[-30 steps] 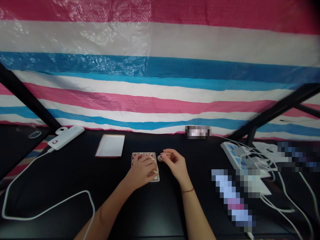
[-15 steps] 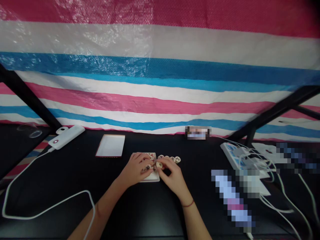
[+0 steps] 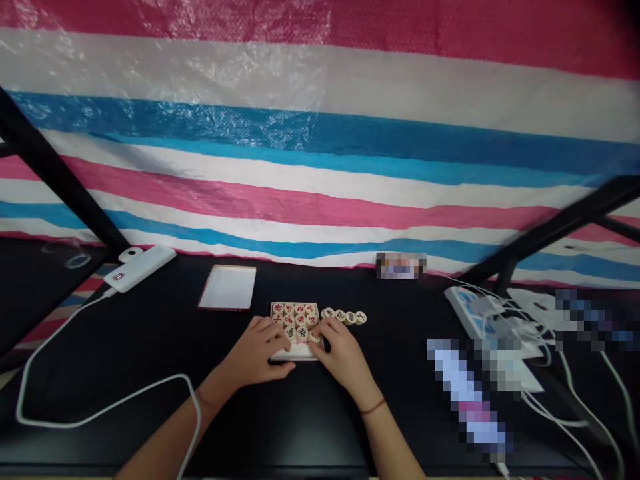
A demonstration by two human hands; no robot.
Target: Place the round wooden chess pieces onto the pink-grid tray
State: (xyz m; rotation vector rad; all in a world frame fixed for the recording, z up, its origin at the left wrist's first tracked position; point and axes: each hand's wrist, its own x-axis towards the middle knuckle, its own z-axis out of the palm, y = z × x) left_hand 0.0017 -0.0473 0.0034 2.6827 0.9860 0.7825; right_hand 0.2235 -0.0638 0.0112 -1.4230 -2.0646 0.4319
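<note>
A shallow white box (image 3: 295, 352) lies on the black table, with rows of round xiangqi pieces (image 3: 300, 320) in it, some lettered in red and some in black. The front strip of the box is bare. At its left edge, my left hand (image 3: 255, 352) rests with thumb and fingers apart, holding nothing. My right hand (image 3: 344, 352) pinches a xiangqi piece (image 3: 315, 337) at the right end of the nearest row, its fingers partly covering it. Beyond that hand, several loose pieces (image 3: 350, 317) stand in a row on the table, right of the box.
Behind and left is the box lid (image 3: 228, 288), lying inside up. A white power bank (image 3: 143, 268) trails a cable across my left forearm. On the right are a power strip (image 3: 463, 312), cords and blurred items. Striped sheeting (image 3: 310, 200) hangs behind.
My left hand has drawn back left from over the box, uncovering the pieces. My right hand has brought its piece down into the nearest row. The view has shifted slightly.
</note>
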